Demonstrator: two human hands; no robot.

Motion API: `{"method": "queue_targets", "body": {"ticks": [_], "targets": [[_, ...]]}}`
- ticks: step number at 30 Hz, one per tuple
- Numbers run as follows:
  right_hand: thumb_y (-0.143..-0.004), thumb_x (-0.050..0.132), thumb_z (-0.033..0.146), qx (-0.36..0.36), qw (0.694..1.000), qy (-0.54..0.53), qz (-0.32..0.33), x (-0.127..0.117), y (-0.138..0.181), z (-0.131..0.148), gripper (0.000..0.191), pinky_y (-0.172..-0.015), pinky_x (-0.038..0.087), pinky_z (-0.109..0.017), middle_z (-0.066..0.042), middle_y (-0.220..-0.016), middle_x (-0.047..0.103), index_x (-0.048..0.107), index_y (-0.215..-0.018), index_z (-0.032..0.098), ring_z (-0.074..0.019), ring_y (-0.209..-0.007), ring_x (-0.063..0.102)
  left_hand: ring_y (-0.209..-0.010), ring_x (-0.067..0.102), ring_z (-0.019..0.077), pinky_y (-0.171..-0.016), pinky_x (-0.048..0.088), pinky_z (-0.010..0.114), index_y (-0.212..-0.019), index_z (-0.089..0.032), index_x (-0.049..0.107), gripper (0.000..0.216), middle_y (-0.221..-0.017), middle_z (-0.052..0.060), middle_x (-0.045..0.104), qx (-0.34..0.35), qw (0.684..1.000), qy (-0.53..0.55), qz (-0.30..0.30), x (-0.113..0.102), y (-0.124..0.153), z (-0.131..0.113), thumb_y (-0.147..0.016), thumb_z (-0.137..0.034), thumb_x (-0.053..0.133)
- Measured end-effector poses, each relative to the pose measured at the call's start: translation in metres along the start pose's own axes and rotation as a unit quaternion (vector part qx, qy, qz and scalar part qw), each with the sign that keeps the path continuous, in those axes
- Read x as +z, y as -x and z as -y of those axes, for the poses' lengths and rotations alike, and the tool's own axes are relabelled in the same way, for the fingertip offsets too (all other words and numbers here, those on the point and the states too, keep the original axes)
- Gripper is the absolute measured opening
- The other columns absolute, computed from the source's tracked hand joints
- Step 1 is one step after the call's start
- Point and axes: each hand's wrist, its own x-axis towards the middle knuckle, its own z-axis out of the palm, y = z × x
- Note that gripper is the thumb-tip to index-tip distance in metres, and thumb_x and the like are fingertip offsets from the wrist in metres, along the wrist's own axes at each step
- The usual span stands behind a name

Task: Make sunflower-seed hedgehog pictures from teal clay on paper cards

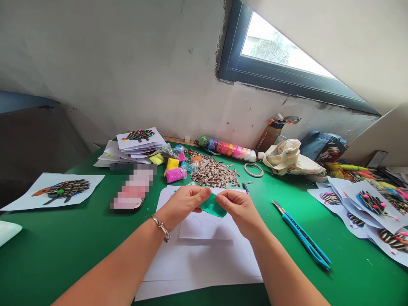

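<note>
Between my two hands is a thin, flattened piece of green modelling clay (213, 206). My left hand (186, 202) pinches its left edge between thumb and fingers, and my right hand (237, 208) pinches the right edge. Just below the clay lies a small white sheet (205, 231) with a faint pencil outline, partly covered by my hands. It rests on larger white paper (197, 267). Behind my hands is a heap of striped sunflower seeds (215, 172).
A blue utility knife (304, 238), blade out, lies to the right. Clay packets (175, 174), a tape roll (254, 170) and a tote bag (283, 157) stand behind. Seed-covered pictures lie left (63, 191) and right (372, 204). A blurred-out phone-like object (135, 189) sits left of the paper.
</note>
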Motion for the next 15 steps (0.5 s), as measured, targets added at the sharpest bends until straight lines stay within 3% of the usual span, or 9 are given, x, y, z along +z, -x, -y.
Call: {"method": "queue_targets", "body": {"ticks": [3, 7, 15], "targets": [[-0.079, 0.069, 0.047, 0.008, 1.0, 0.0, -0.002, -0.0003, 0.0001, 0.0021, 0.034, -0.057, 0.037, -0.026, 0.0, -0.065, 0.057, 0.068, -0.072, 0.015, -0.0113, -0.061, 0.047, -0.073, 0.06, 0.0164, -0.067, 0.049, 0.029, -0.099, -0.017, 0.068, 0.041, -0.08, 0.003, 0.066, -0.013, 1.0, 0.009, -0.017, -0.0007, -0.0026, 0.0018, -0.074, -0.049, 0.073], [-0.079, 0.069, 0.05, 0.035, 0.998, -0.037, 0.039, -0.0007, 0.0009, 0.0041, 0.036, -0.061, 0.043, -0.028, -0.003, -0.069, 0.062, 0.067, -0.078, 0.014, -0.0131, -0.063, 0.054, -0.064, 0.057, 0.0141, -0.062, 0.049, 0.028, -0.074, -0.015, 0.067, 0.025, -0.068, 0.001, 0.061, 0.006, 1.0, 0.008, -0.019, 0.0007, -0.0027, -0.0014, -0.074, -0.04, 0.072], [-0.074, 0.074, 0.049, 0.079, 0.995, -0.051, 0.032, 0.0013, 0.0002, 0.0013, 0.042, -0.058, 0.043, -0.025, 0.0, -0.078, 0.062, 0.06, -0.102, 0.02, -0.0134, -0.068, 0.056, -0.062, 0.057, 0.0134, -0.06, 0.052, 0.027, -0.06, -0.016, 0.06, 0.025, -0.062, -0.001, 0.057, 0.013, 1.0, -0.003, 0.008, 0.0056, 0.0019, -0.007, -0.073, -0.034, 0.07]]}}
